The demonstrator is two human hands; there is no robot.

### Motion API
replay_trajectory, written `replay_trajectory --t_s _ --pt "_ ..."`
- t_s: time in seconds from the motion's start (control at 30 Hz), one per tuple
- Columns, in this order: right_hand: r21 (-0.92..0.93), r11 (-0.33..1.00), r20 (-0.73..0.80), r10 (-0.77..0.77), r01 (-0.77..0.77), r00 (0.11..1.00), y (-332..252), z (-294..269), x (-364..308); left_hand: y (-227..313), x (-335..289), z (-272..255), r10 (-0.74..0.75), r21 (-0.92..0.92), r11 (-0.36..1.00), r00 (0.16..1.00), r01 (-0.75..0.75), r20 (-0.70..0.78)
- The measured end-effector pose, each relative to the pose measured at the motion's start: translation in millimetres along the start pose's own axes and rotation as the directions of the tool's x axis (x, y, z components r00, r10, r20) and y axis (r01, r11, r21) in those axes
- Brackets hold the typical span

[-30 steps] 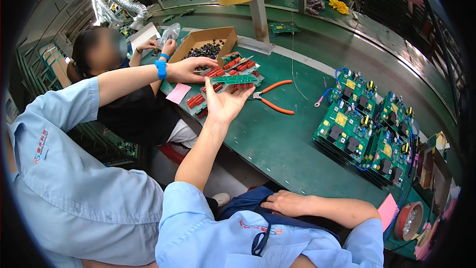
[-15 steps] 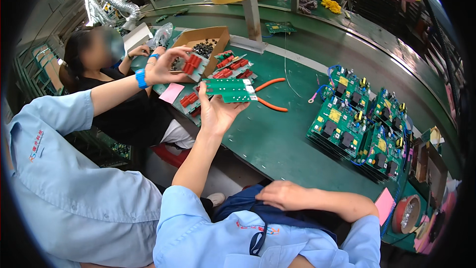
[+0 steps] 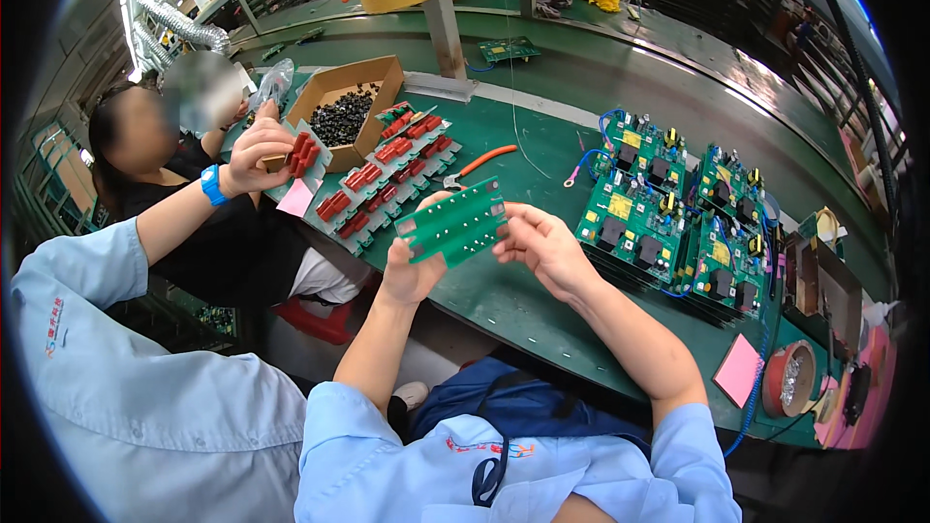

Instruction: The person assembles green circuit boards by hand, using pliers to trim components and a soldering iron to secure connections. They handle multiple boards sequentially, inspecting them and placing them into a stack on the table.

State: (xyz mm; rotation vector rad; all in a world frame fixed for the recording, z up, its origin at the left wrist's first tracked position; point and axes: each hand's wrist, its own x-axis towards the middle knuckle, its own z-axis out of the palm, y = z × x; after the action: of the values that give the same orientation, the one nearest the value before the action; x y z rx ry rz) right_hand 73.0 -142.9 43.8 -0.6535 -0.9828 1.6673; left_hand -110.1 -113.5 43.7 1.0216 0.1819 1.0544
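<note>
A green circuit board (image 3: 453, 223) is held up over the near edge of the bench, tilted, its face dotted with rows of small solder points. My left hand (image 3: 409, 269) grips its left and lower side. At the right edge my right hand (image 3: 544, 247) pinches the board between thumb and fingers. Just behind it lie pliers with orange handles (image 3: 487, 160), partly hidden by the board. Rows of boards with red components (image 3: 392, 167) rest to the left. A co-worker's hand (image 3: 260, 157) holds another red-component board (image 3: 308, 153) there.
Stacks of populated green boards (image 3: 630, 208) with blue wires stand on the right. An open cardboard box (image 3: 387, 82) of small black parts sits at the back left. Pink paper (image 3: 738, 371) and a tape roll (image 3: 790, 380) lie near right. Another person sits far left.
My right hand has risen from near my lap and taken hold of the board's right edge. The board has tilted. The co-worker's hand has moved left with its board, and the view has shifted.
</note>
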Motion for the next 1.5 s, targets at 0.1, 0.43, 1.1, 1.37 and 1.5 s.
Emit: replay_trajectory --t_s 0.1,0.43,1.1,1.37,1.5 --pt "-0.081 0.996 0.007 -0.039 0.039 0.999 2 0 2 7 -4 -5 -0.051 0.129 0.991 0.985 0.030 0.166" --pt "-0.753 -0.031 0.504 -0.669 0.657 0.546 -7 -1 -7 45 -4 12 -0.201 0.895 0.408 0.937 -0.184 0.284" --pt "-0.897 0.216 0.193 -0.591 0.385 0.783 16 0 6 5 -11 -18 -0.093 0.144 0.984 0.989 0.109 -0.115" --pt "-0.944 -0.313 0.247 -0.457 0.105 0.855 60 -15 60 -2 -8 -38 -0.160 -0.432 0.898 0.975 0.078 -0.156" --pt "-0.936 -0.353 0.178 -0.420 0.020 0.890 73 -29 75 -1 -8 -42 -0.180 -0.439 0.895 0.963 0.077 -0.198"
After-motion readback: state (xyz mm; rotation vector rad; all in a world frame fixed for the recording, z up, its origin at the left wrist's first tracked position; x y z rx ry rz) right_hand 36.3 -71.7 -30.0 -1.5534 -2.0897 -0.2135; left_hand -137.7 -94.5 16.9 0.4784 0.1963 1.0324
